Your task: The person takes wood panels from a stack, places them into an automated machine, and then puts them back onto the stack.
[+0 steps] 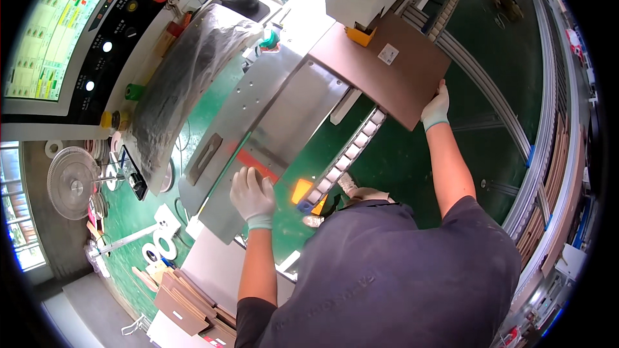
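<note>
In a white glove, my right hand (436, 106) grips the right edge of a flat brown panel (361, 60) that carries a small white label (388, 54). The panel's far side lies under the machine head (361, 0); its near right corner sticks out past the metal bed. My left hand (253, 196), also gloved, is at the near end of the grey metal machine bed (274, 106). Its fingers are loosely bent with the thumb apart, and nothing shows in it. Whether it touches the bed I cannot tell. A red strip (256, 166) lies just beyond its fingertips.
A roller rail (345, 158) runs between my body and the panel. Along the right stand metal frame rails (493, 100). A control console (122, 32) with screen and buttons is at the upper left, beside a plastic-covered part (193, 71). Brown panels (184, 303) are stacked lower left, below a fan (76, 182).
</note>
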